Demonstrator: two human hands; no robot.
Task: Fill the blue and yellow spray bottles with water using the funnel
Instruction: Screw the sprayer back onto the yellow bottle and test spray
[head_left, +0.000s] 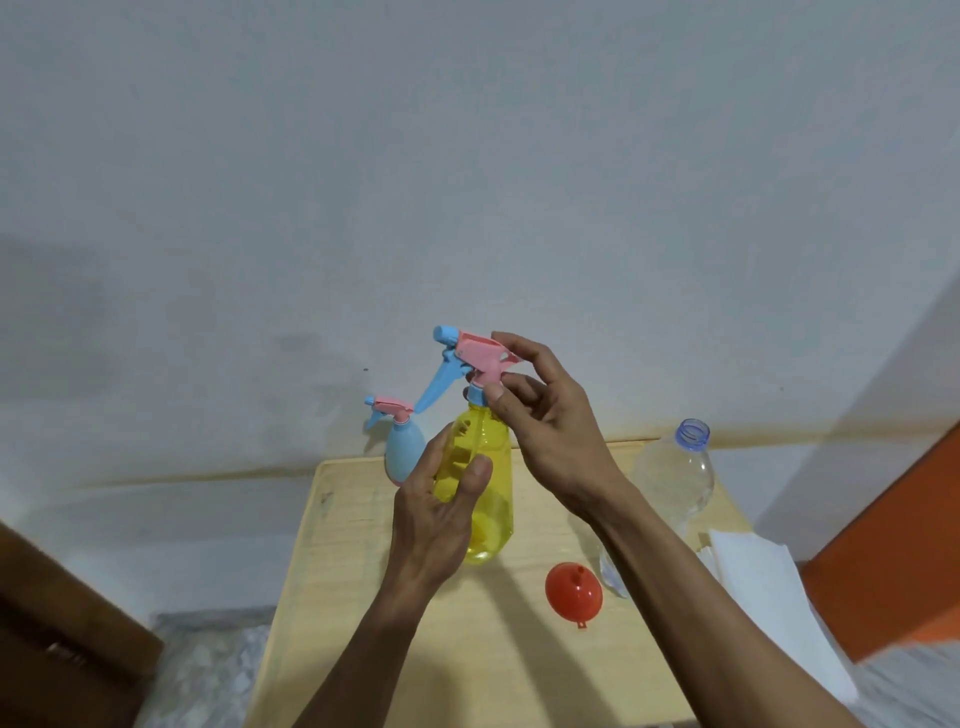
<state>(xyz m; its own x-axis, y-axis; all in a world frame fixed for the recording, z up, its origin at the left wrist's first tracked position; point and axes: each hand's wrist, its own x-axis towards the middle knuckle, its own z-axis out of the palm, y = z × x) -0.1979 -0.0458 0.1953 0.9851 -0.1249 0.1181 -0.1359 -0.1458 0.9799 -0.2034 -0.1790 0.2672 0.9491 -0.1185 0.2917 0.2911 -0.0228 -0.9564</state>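
Note:
The yellow spray bottle (491, 467) is lifted above the small wooden table (363, 597). My left hand (441, 509) grips its body from the left. My right hand (540, 410) pinches the pink and blue trigger head (470, 358) at the bottle's neck. The blue spray bottle (402, 444) stands at the table's back edge, partly hidden behind my left hand, with its own pink trigger head on. An orange funnel (573, 592) lies mouth down on the table, spout pointing up, under my right forearm.
A clear plastic water bottle (675, 473) without a cap stands at the back right of the table. White paper towels (763, 597) lie at the right edge. A grey wall rises behind; an orange panel (893, 545) is at the right.

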